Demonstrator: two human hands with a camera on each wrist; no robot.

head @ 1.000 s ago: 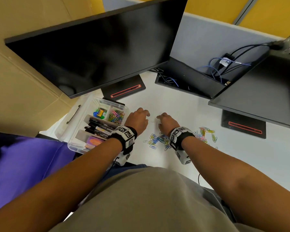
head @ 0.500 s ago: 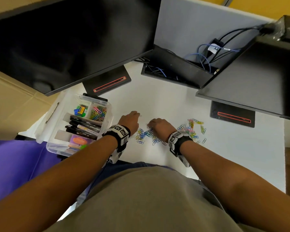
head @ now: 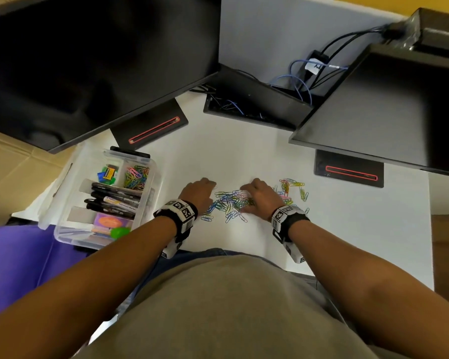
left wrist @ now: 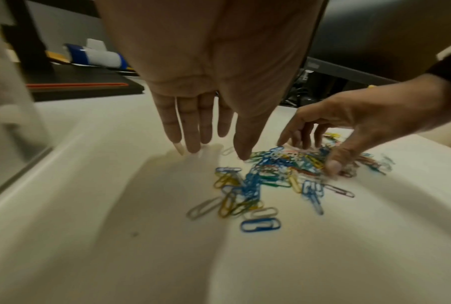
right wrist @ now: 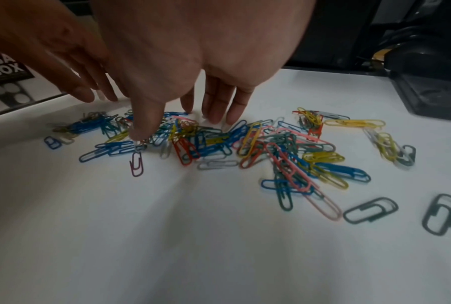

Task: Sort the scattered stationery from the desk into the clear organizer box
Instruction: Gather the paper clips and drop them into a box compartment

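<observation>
paper clips (head: 233, 202) in many colours lie heaped on the white desk (head: 244, 156) in the head view, between the two hands and spilling out past the right one. the left hand (head: 198, 194) rests at the heap's left edge, the right hand (head: 261, 196) lies over its right part, both palm down. the clear organizer box (head: 153, 187) stands to the left of the left hand, lid off, with more clips, black markers (head: 114, 199) and small coloured items in its compartments. two dark monitors (head: 88, 60) hang over the desk's far side.

from the left wrist, the left hand (left wrist: 206, 82) has straight fingers pointing down, tips touching the desk just beside the clips (left wrist: 266, 179). the right hand (left wrist: 349, 123) reaches in opposite, fingers spread, thumb pressing on the pile.

from the right wrist, the right hand (right wrist: 180, 61) is spread flat-fingered over the clips (right wrist: 245, 144), thumb tip on them, gripping nothing. the left hand (right wrist: 63, 61) shows at the left, fingertips on the desk. two dark clips (right wrist: 370, 209) lie apart at the right.
</observation>
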